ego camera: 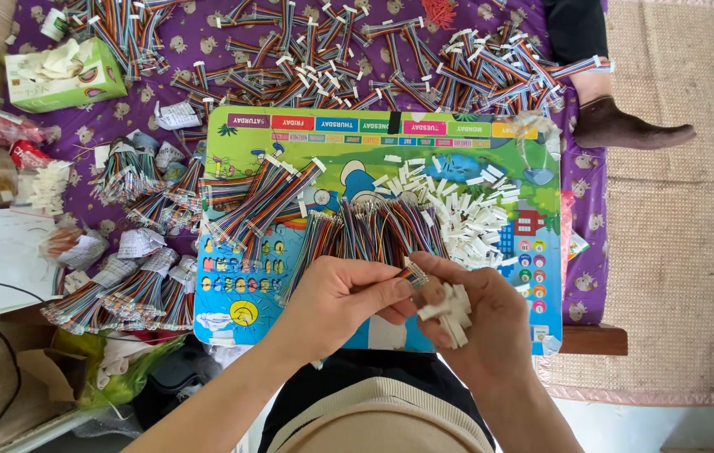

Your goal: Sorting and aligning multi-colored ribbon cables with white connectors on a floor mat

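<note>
Hands x2 (pixel 336 294) (pixel 479 315) | 1 ribbon cable (pixel 414 273) | white connectors (pixel 451 312), count unclear

The left hand (pixel 336 294) covers the near ends of the rainbow ribbon cables (pixel 374 231) on the colourful board (pixel 533 151), so how its grip meets the wire tip is unclear. The right hand (pixel 474 315) hides part of the white connectors (pixel 451 309). Beyond the board, a person's foot (pixel 625 126) is cut off by the top edge.

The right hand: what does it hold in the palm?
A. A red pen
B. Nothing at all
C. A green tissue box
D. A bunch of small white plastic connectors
D. The right hand cups several small white connectors in its palm, while its fingertips meet the left hand at the end of a rainbow ribbon cable over the colourful board.
</note>
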